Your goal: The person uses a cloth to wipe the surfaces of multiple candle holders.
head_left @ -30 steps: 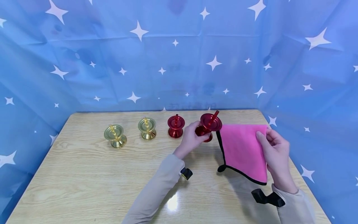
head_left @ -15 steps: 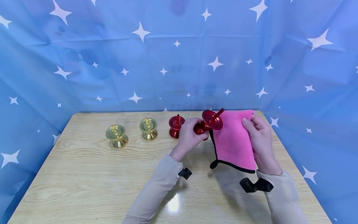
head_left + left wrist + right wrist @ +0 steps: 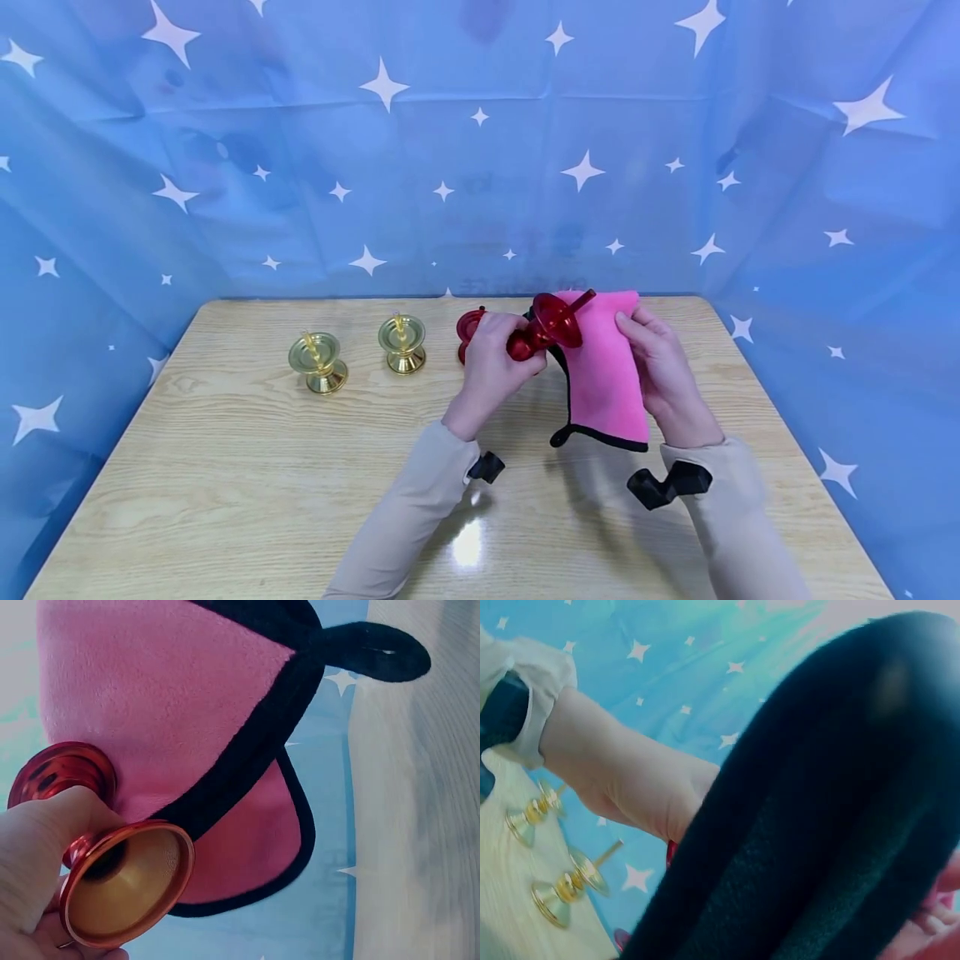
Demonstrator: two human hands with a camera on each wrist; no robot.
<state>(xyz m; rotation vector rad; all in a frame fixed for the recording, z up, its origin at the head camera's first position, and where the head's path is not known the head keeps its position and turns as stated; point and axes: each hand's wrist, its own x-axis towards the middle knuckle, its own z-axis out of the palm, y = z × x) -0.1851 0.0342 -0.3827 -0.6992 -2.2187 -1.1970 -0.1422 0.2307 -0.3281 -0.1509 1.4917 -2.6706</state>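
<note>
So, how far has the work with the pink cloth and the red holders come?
Looks done: one red holder is lifted off the table and tilted. In hand: the left hand grips this holder; the right hand holds the pink cloth close to it, contact unclear. Probably left: wiping it, then setting it down. The other red holder and two gold holders stand on the table; whether they are wiped cannot be told.

Blue, star-printed sheeting (image 3: 315, 133) (creased, apparently cloth) backs a pale wood-grained table (image 3: 225, 492) with a bright glare spot (image 3: 467, 543).
</note>
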